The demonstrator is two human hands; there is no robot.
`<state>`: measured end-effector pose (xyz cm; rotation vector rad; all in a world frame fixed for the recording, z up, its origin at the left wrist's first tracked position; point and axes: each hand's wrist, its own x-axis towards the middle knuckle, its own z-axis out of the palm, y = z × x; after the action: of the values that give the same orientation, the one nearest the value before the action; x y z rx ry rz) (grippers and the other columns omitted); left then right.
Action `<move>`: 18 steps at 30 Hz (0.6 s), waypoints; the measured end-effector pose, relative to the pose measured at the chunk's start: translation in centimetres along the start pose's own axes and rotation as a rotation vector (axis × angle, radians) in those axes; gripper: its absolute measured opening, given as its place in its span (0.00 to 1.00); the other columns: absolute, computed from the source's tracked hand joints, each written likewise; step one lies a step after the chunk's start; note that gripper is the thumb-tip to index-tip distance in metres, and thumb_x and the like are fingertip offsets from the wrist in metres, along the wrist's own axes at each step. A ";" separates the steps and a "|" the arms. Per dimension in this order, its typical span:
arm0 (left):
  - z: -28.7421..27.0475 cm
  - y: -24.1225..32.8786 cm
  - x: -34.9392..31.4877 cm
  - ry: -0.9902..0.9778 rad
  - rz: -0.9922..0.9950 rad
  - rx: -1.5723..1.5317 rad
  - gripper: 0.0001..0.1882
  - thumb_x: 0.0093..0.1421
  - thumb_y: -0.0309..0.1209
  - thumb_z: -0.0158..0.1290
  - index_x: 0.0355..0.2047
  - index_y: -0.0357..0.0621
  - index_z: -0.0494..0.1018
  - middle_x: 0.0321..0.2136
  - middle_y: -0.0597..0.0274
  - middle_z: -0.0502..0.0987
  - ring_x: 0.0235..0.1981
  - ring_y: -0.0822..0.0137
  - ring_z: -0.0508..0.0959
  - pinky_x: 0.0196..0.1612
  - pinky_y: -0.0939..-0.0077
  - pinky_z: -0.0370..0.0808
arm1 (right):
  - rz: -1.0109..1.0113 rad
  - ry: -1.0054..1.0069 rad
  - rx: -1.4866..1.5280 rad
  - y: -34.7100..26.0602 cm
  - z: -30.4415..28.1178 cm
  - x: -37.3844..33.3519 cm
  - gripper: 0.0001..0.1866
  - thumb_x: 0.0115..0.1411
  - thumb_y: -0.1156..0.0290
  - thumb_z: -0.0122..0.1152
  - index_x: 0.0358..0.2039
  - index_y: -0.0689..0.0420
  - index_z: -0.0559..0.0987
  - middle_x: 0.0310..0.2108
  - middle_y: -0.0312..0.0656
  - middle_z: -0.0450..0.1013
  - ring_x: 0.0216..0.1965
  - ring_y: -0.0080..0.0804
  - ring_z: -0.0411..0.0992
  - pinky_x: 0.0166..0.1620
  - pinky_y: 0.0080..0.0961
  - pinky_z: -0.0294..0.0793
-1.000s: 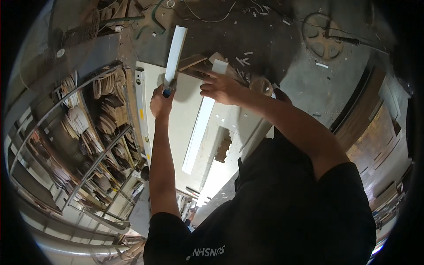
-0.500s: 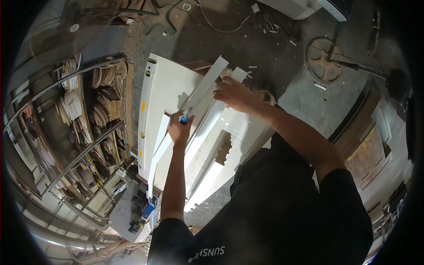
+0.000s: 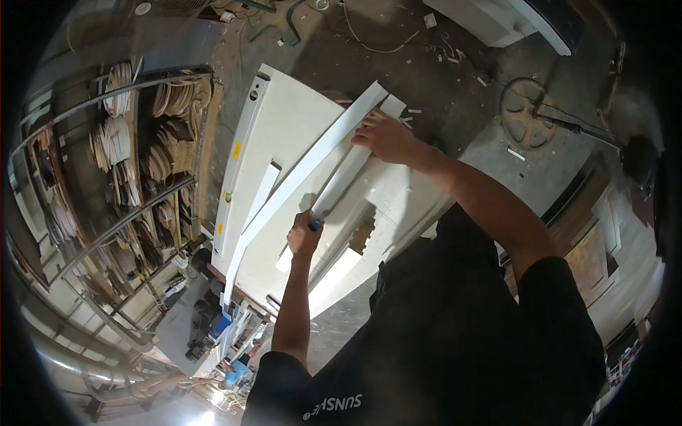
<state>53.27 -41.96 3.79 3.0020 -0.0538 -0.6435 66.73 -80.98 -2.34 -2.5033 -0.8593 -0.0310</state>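
A long white strip [image 3: 344, 179] lies slantwise across the white board [image 3: 284, 117]. My right hand [image 3: 387, 138] grips it near the far end, fingers bent over its edge. My left hand [image 3: 305, 234] is closed at the strip's near end around a small blue object [image 3: 315, 224], mostly hidden by the fingers; I cannot tell its kind. To the left lies another long white strip [image 3: 312, 160], apart from both hands. A shorter strip [image 3: 266, 186] meets it at a slant.
A spirit level [image 3: 238, 149] lies along the board's left edge. The board has a rectangular cutout [image 3: 361, 231] on the near right. Racks of curved wooden pieces [image 3: 170, 99] stand left. A spoked wheel [image 3: 527, 113] and scraps lie on the floor. A person in blue [image 3: 233, 375] is farther off.
My left hand has left the left-hand long strip and moved nearer and right, onto the other strip. The left-hand long strip now lies farther left. My right hand stays near the far end.
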 end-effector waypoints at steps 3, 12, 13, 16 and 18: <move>0.2 -0.4 -0.3 0.008 -0.030 -0.037 0.33 0.55 0.44 0.74 0.60 0.55 0.79 0.49 0.55 0.85 0.45 0.47 0.87 0.46 0.50 0.85 | -0.010 -0.006 0.003 0.0 0.7 0.4 0.24 0.52 0.58 0.79 0.49 0.45 0.82 0.51 0.31 0.80 0.64 0.34 0.72 0.76 0.47 0.59; 0.5 -3.5 -3.5 0.011 -0.123 -0.056 0.34 0.54 0.44 0.75 0.61 0.56 0.79 0.50 0.55 0.86 0.48 0.47 0.86 0.48 0.51 0.84 | -0.065 0.191 0.114 -3.8 4.5 0.0 0.20 0.59 0.65 0.66 0.53 0.49 0.85 0.54 0.36 0.80 0.63 0.41 0.73 0.72 0.43 0.68; 0.5 -3.8 -3.7 0.013 -0.138 -0.047 0.33 0.54 0.44 0.75 0.60 0.55 0.79 0.51 0.55 0.86 0.49 0.47 0.86 0.49 0.51 0.84 | -0.060 0.192 0.117 -4.0 4.6 0.0 0.20 0.59 0.65 0.66 0.53 0.49 0.85 0.54 0.36 0.80 0.63 0.41 0.73 0.72 0.43 0.68; 0.6 -4.0 -3.5 0.035 -0.088 -0.081 0.32 0.53 0.43 0.76 0.57 0.54 0.80 0.52 0.56 0.85 0.49 0.48 0.86 0.49 0.52 0.85 | -0.034 0.097 0.076 -4.1 4.2 0.2 0.18 0.61 0.65 0.64 0.52 0.48 0.85 0.53 0.35 0.80 0.63 0.41 0.73 0.71 0.42 0.69; 0.5 -3.4 -3.1 0.030 -0.084 -0.088 0.33 0.52 0.44 0.77 0.57 0.52 0.81 0.52 0.56 0.86 0.48 0.47 0.86 0.50 0.52 0.84 | 0.047 -0.035 0.055 -4.0 3.6 0.1 0.16 0.62 0.65 0.63 0.50 0.48 0.85 0.52 0.35 0.80 0.63 0.40 0.73 0.72 0.42 0.68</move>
<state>50.26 -38.43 4.32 2.9416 0.0996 -0.5922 64.00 -76.53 -3.68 -2.4786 -0.8048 0.0515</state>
